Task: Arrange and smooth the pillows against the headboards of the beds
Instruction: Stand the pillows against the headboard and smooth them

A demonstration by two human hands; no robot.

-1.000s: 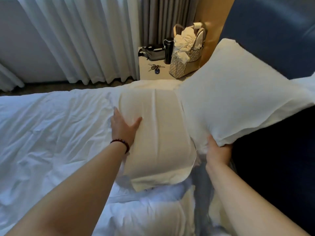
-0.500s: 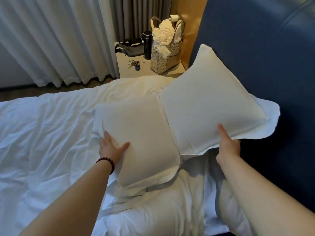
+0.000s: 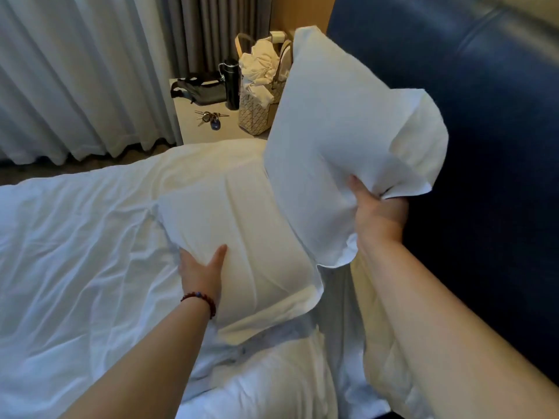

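Observation:
Two white pillows lie at the head of a white bed [image 3: 75, 252]. The upper pillow [image 3: 338, 137] is raised and tilted against the dark blue padded headboard [image 3: 484, 131]. My right hand [image 3: 378, 213] grips its lower edge, bunching the pillowcase. The lower pillow [image 3: 242, 237] lies flat on the bed, partly under the raised one. My left hand [image 3: 201, 270], with a bead bracelet on the wrist, holds the lower pillow's near left edge, thumb on top and fingers tucked under it.
A bedside table [image 3: 193, 125] beyond the bed carries a patterned tote bag [image 3: 260, 98] stuffed with cloth, a black bottle [image 3: 231, 83], a black pouch [image 3: 199, 90] and keys [image 3: 211, 117]. White and grey curtains [image 3: 90, 71] hang behind. The duvet is rumpled at left.
My right hand has lifted the upper pillow higher and turned it more upright against the headboard. My left hand has slid down to the lower pillow's near left edge.

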